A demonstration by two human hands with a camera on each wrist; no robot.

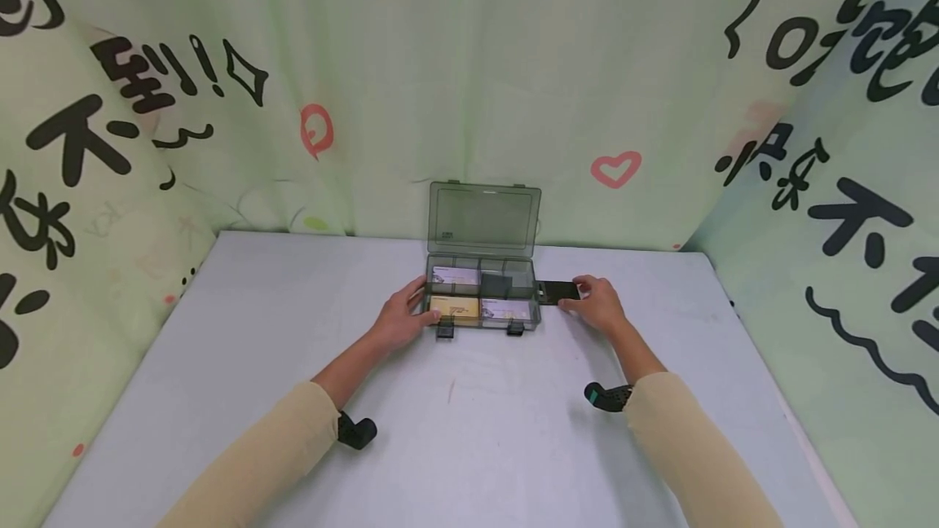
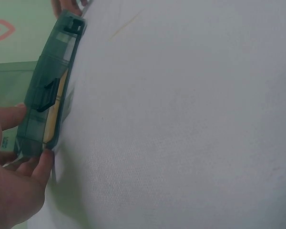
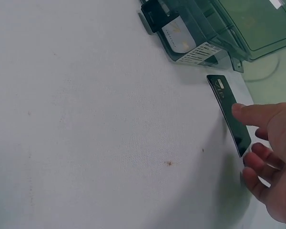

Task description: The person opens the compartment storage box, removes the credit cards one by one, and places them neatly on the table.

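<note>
Though mostly black, pale-marked thin card (image 3: 227, 107)

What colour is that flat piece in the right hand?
The flat piece is black with pale markings near one end, clearest in the right wrist view.

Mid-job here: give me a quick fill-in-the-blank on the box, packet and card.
1. The lid of the storage box is ____, not closed.
2. In the head view, the yellow packet lies front ____ in it.
3. The thin card in the right grip is ____ in colour.

Missing words: open; left; black.
</note>
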